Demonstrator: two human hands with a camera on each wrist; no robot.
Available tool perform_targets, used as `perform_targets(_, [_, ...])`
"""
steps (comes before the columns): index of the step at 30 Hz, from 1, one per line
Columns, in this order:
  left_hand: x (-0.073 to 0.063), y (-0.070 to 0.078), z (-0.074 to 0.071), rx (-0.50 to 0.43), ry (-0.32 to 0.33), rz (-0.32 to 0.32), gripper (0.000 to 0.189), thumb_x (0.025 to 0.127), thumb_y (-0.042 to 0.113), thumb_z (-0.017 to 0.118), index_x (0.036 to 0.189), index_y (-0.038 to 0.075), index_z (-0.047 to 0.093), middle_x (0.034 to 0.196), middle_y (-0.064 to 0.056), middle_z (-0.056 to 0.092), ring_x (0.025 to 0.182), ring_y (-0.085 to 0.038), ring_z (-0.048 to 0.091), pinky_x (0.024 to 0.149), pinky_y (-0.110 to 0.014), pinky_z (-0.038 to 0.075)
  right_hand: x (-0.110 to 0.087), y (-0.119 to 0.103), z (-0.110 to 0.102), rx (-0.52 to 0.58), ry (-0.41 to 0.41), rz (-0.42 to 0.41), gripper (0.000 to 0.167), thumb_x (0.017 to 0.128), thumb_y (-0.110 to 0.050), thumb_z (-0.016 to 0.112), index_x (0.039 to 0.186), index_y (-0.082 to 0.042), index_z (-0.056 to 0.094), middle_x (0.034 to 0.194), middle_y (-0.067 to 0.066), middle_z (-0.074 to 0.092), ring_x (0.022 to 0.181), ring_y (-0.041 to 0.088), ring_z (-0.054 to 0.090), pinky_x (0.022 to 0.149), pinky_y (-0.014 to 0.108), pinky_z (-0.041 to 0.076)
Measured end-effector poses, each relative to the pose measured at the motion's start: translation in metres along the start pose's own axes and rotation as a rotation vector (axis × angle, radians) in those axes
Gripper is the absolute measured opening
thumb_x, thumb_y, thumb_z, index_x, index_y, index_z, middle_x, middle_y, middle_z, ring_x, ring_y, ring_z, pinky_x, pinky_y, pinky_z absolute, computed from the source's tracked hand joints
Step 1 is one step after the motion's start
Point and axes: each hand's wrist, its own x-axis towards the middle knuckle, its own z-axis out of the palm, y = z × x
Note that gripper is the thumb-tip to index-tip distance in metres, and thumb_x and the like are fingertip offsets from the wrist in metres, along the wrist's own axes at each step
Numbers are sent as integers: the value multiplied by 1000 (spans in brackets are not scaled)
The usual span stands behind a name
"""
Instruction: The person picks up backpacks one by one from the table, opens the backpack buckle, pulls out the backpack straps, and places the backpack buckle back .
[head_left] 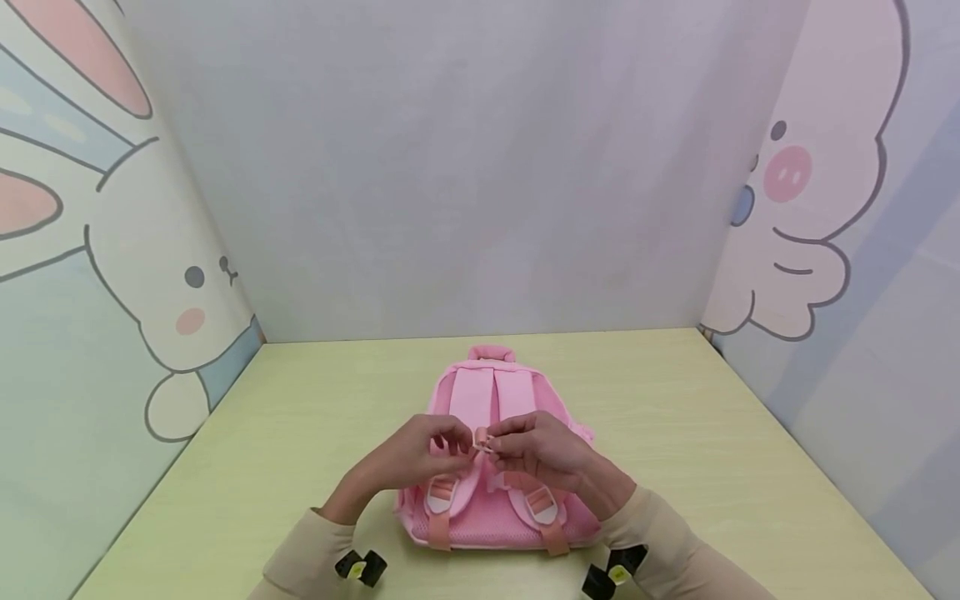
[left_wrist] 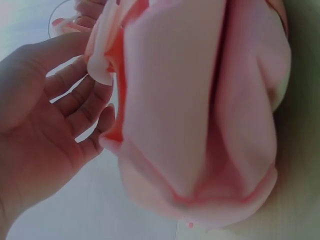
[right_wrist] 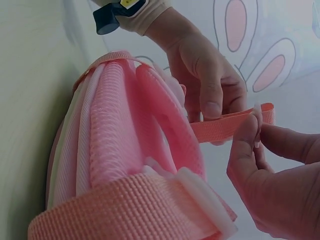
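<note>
A pink backpack (head_left: 495, 532) lies on the table with its shoulder straps facing up and its top handle (head_left: 491, 352) pointing away from me. Over its middle, my left hand (head_left: 420, 452) holds an orange-pink webbing strap (right_wrist: 217, 129) between thumb and fingers. My right hand (head_left: 543, 450) pinches a small white plastic buckle piece (right_wrist: 257, 122) on that strap, beside a short loop of webbing. Fingers cover part of the buckle piece. Seen from the left wrist, the bag's side (left_wrist: 170, 100) fills the middle, with a white plastic adjuster (left_wrist: 101, 67) near the fingers.
Two white strap adjusters (head_left: 542, 504) sit low on the shoulder straps, with webbing running to the bag's bottom edge. The pale yellow table (head_left: 337, 383) is bordered by a grey back wall (head_left: 480, 167) and side walls with cartoon animals.
</note>
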Motion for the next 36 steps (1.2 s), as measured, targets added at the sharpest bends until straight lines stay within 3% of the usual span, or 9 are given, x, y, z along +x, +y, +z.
perform_targets(6, [1,1,1,-50,39,-7,14,91,19,74,104,14,70,91,6,65,81,-11,59,71,-32,51,1,2,2,55,8,21,13,97,-1,59,107,1,67,93,10,71,78,14,68,77,28,57])
perform_targets(16, [5,7,3,-219,70,-58,43,89,13,76,127,5,58,96,-3,68,85,-18,65,74,-33,53,1,3,2,84,4,35,13,99,2,54,106,-1,64,95,9,70,81,15,68,78,28,57])
perform_targets(24, [5,11,4,-312,105,-65,48,88,8,76,130,0,55,95,-8,69,85,-19,66,74,-28,54,2,4,3,86,9,38,13,99,3,54,106,0,64,95,10,70,82,15,68,78,28,57])
perform_targets(36, [5,11,6,-406,95,-133,50,87,3,76,131,-3,53,97,-13,70,86,-22,68,75,-29,56,3,4,3,69,-4,37,13,99,4,54,105,0,64,95,9,69,83,15,68,78,27,56])
